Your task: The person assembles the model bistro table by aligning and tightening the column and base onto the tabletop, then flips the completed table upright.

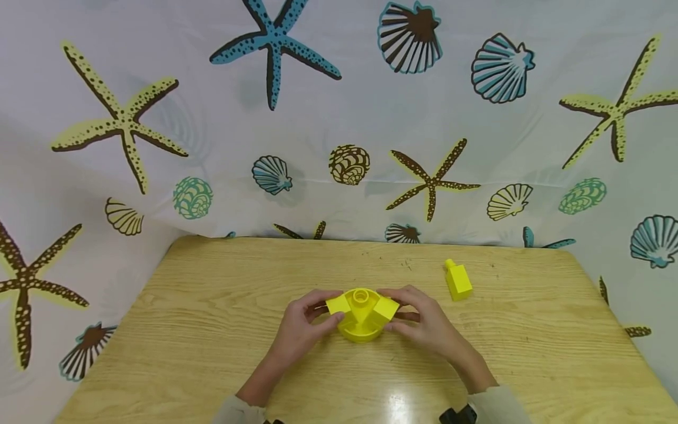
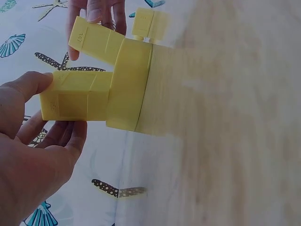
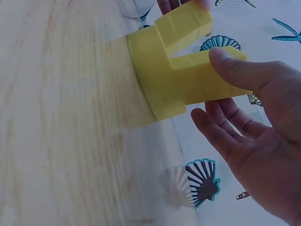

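A round yellow base [image 1: 360,337] sits on the table in front of me, and a hollow round socket [image 1: 361,296] on its far side holds nothing. Two angular yellow blocks stand up out of the base, leaning outward. My left hand [image 1: 299,327] pinches the left block [image 2: 75,96] between thumb and fingers. On the other side, my right hand [image 1: 429,324] grips the right block [image 3: 202,77] the same way, its thumb on the near face. Where the blocks enter the base, their lower ends are hidden.
A third yellow block [image 1: 458,281] with a round peg at one end lies beyond my right hand. Under everything is a light wooden table [image 1: 212,330]. A cloth [image 1: 318,129] printed with starfish and shells hangs along the back and both sides.
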